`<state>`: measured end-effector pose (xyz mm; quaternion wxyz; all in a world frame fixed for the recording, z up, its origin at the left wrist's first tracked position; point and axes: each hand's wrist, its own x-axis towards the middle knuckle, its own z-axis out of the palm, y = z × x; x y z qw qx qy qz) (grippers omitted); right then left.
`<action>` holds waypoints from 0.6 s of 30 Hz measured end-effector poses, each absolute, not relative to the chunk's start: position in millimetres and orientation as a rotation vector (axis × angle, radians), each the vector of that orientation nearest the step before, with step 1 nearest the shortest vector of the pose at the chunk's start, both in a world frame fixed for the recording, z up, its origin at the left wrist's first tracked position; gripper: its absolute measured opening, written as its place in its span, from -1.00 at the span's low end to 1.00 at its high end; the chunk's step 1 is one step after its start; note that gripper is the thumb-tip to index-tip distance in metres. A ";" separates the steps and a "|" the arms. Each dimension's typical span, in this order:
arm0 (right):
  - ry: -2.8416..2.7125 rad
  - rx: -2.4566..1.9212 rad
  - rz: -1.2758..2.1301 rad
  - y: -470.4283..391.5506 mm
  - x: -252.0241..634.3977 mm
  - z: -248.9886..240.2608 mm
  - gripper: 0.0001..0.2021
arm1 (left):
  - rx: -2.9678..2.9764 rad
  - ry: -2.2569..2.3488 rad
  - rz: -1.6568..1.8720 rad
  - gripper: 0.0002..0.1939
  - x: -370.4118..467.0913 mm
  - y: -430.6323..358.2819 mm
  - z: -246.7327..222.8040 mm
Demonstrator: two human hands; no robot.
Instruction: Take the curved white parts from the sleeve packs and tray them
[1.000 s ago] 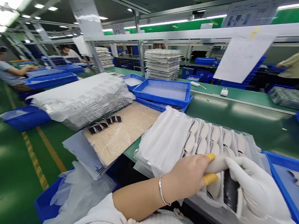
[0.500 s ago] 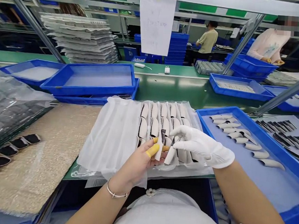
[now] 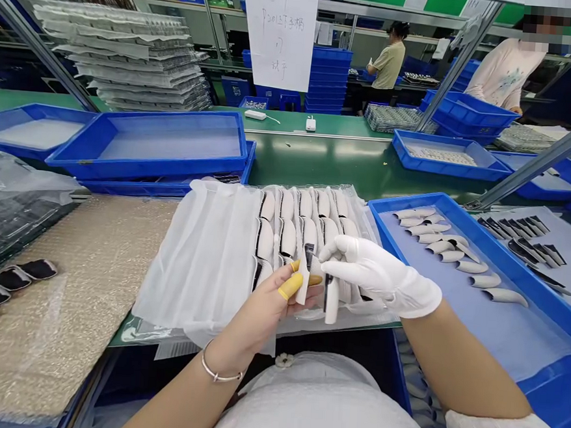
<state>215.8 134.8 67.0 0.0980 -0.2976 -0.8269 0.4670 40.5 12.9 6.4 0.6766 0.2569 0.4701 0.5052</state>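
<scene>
From where I watch remotely through the head camera, a long green bench [image 3: 293, 165] spans the view. On its right, a blue tray [image 3: 531, 335] holds loose pale shells [image 3: 472, 267]; on its left lies a bubble-wrap sheet [image 3: 62, 329] with a few dark-faced pieces [image 3: 12, 278] along it. Between the two sits a clear plastic tray [image 3: 371, 219] with rows of pale curved parts, its left portion covered by white tissue [image 3: 194, 260], which hides whatever is beneath. Over its near side, I see the gloved right hand [image 3: 376, 276] and the bare left hand [image 3: 272, 301] facing each other, blocking several of the lower rows. The left, with yellow finger covers [image 3: 290, 286], pinches a curved shell [image 3: 302, 290] on end, its dark part uppermost. The right grips a second shell [image 3: 332, 305] by its top; half a second ago it slanted, and now it hangs nearly straight down, dark edge showing. I judge that this swing sets it beside the first for handling, though with white fingers against pale rows, I cannot tell exactly where the glove touches it.
</scene>
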 end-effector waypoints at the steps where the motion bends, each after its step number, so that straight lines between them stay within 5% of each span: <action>1: -2.441 -0.910 1.356 133.1 214.1 67.1 -0.76 | 0.549 1.059 1.153 -0.56 41.2 13.3 6.7; 9: -2.735 -0.864 0.854 103.0 206.1 51.5 -0.61 | 0.527 1.114 1.279 -0.54 48.6 15.1 10.2; 13: -2.773 -0.594 1.227 103.5 221.2 68.9 -0.65 | 0.464 1.085 1.307 -0.55 46.0 13.7 10.1; 18: -2.422 -0.764 1.635 121.7 230.7 82.2 -0.74 | 0.413 1.095 1.297 -0.67 46.2 11.5 10.2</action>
